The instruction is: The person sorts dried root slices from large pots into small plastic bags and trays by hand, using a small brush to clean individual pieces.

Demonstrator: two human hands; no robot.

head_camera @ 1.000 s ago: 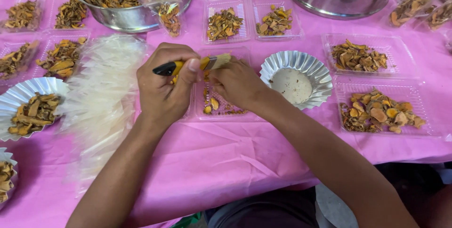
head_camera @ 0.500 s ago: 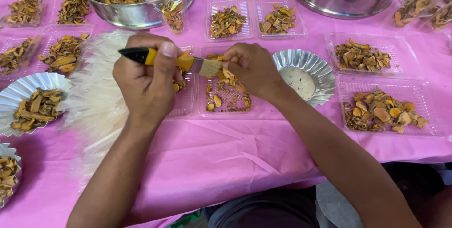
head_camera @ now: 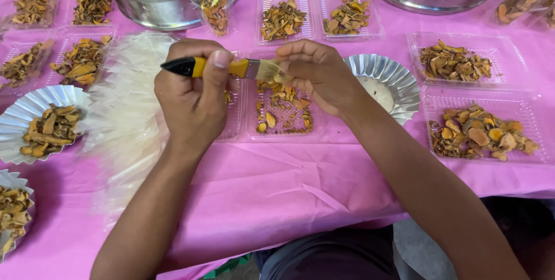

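Observation:
My left hand (head_camera: 193,98) grips a small brush (head_camera: 231,68) with a yellow and black handle, held level over the table. Its pale bristles touch something small in my right hand (head_camera: 318,75), whose fingers are curled around it; the piece itself is hidden. Below both hands lies a clear plastic tray (head_camera: 283,132) with a few orange-brown dried slices in it.
A fluted foil dish (head_camera: 399,83) with white paste sits right of my right hand. A fan of clear bags (head_camera: 127,118) lies at left. Two steel bowls (head_camera: 173,11) of dried slices stand at the back, with several filled clear trays (head_camera: 480,132) around on the pink cloth (head_camera: 277,199).
The brush has dropped slightly and its bristles now meet my right hand's fingers. Both hands stay above the centre tray.

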